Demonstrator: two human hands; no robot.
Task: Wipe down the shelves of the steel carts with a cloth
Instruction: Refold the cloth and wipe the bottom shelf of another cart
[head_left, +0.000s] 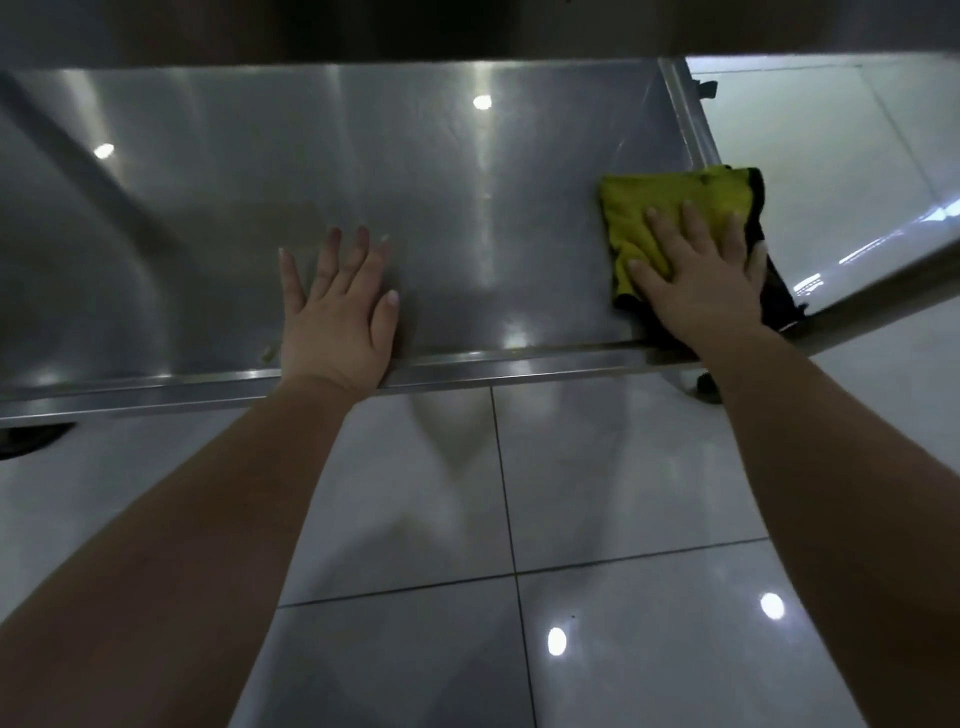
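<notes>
Head view: a steel shelf (467, 208) is spanning the scene above a glossy tiled floor (597, 493). The right hand (706, 280), fingers straight and spread, is pressing a yellow cloth (654, 208) flat at the shelf's near right corner. The left hand (335, 312), fingers straight and slightly apart, is resting on the bare steel near the front edge.

Both flat hands on steel shelf (467, 208), right hand (701, 280) atop cloth (670, 208)

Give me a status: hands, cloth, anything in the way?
Left hand flat on shelf, open. Right hand pressing cloth flat at shelf's right end. Small yellowish speck beside left hand; no obstruction seen.
</notes>
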